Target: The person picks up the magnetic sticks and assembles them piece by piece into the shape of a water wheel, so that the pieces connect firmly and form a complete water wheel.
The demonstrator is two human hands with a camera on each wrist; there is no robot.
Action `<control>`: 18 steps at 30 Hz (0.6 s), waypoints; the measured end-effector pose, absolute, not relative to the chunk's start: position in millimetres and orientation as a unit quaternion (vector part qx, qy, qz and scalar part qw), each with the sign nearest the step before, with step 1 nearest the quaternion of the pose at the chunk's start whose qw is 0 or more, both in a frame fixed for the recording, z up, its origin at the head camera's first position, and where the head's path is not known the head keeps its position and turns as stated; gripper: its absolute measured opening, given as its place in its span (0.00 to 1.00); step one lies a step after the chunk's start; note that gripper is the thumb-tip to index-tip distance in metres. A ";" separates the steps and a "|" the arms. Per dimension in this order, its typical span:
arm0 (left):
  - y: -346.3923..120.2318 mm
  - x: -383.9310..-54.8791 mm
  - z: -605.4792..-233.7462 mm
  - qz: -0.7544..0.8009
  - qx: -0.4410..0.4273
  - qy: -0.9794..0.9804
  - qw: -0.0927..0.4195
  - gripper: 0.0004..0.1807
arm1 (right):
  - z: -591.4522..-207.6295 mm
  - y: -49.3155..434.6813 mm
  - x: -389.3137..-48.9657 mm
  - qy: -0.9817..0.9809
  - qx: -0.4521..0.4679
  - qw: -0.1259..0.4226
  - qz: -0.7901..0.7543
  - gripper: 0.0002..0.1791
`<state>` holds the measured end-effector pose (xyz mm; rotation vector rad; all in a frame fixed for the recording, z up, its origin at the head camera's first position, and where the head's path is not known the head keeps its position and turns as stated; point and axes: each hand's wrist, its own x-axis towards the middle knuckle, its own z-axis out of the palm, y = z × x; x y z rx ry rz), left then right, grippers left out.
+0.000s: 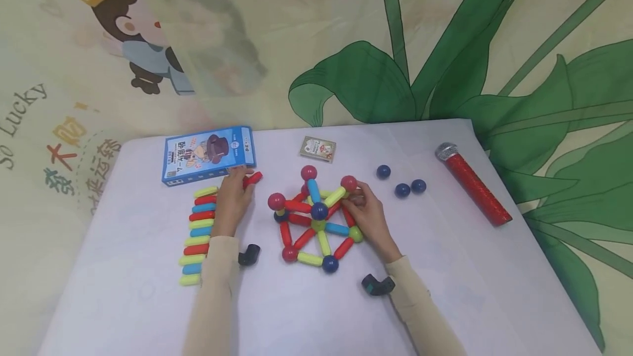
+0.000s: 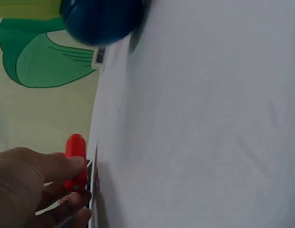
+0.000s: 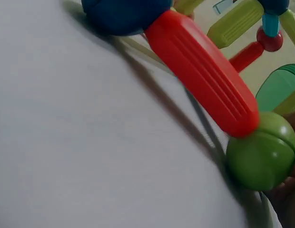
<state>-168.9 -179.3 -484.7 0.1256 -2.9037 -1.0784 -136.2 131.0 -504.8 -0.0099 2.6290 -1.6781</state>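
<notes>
In the head view my left hand (image 1: 231,202) pinches a red magnetic rod (image 1: 253,179) between thumb and fingers, near the front edge of the blue box. The left wrist view shows the same red rod (image 2: 75,146) pointing upward from the fingertips. A ball-and-rod structure (image 1: 318,226) of red, blue and yellow-green pieces stands mid-table. My right hand (image 1: 368,216) grips its right side, fingers just below a raised red ball (image 1: 348,183). Close up in the right wrist view are a green ball (image 3: 262,152) and a red rod (image 3: 202,71); that hand is mostly hidden there.
A row of coloured rods (image 1: 201,232) lies under and left of the left forearm. The blue box (image 1: 198,154) and a small card pack (image 1: 318,149) lie at the back. Several dark blue balls (image 1: 383,172) and a red glittery microphone (image 1: 475,185) lie on the right.
</notes>
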 end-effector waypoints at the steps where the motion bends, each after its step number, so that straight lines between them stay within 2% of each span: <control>1: -177.3 -166.3 -484.7 -0.377 0.044 -0.925 0.018 0.22 | -503.2 129.6 -141.8 0.839 -0.013 0.018 -0.544 0.28; 4: -167.6 -155.8 -484.1 -0.483 0.052 -0.874 -0.001 0.23 | -496.4 129.9 -151.4 0.834 -0.033 0.030 -0.549 0.28; 8: -156.7 -139.6 -488.3 -0.576 0.046 -0.815 -0.039 0.23 | -487.2 137.8 -141.4 0.869 -0.028 0.009 -0.494 0.28; 13: -156.7 -119.9 -494.4 -0.608 0.034 -0.790 -0.076 0.24 | -486.4 141.7 -117.6 0.907 0.009 0.006 -0.421 0.24; 18: -162.2 -106.5 -495.6 -0.600 0.042 -0.794 -0.093 0.23 | -491.0 138.5 -118.8 0.878 0.016 0.009 -0.477 0.19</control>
